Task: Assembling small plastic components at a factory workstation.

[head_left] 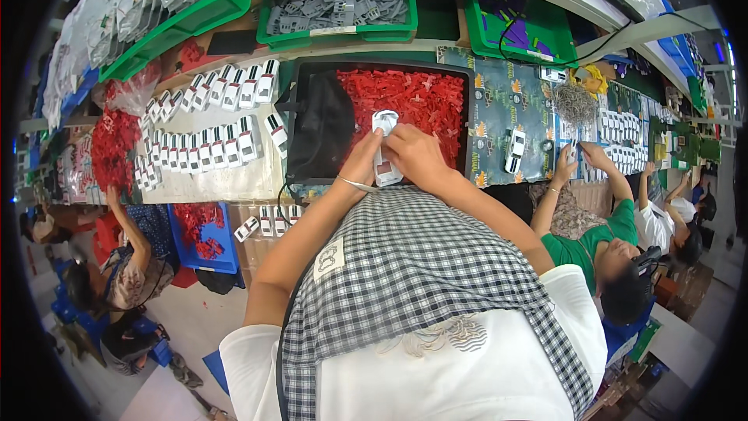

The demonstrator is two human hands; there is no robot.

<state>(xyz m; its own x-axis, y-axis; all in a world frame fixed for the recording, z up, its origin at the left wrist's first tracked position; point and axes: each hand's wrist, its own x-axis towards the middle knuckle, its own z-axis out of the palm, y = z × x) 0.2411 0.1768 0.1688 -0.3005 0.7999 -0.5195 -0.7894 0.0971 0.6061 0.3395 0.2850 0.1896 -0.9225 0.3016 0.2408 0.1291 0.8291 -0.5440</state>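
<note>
Fitting judged in hand over the black tray (308, 78) of red parts (413, 97), a white toy car (383, 152) being pinched between left hand (363, 157) and right hand (414, 154), a red part judged next to be picked.

White toy car body (383, 148), with a dark window strip, held over the black tray (467, 121). Tray contents: bright red small parts (413, 97). Left of the tray: rows of white cars (206, 121) with black windows. Behind the tray: green bins (336, 33), one holding grey parts (339, 4). Below the tray: black-and-white checked apron (413, 265) over a white shirt.
</note>
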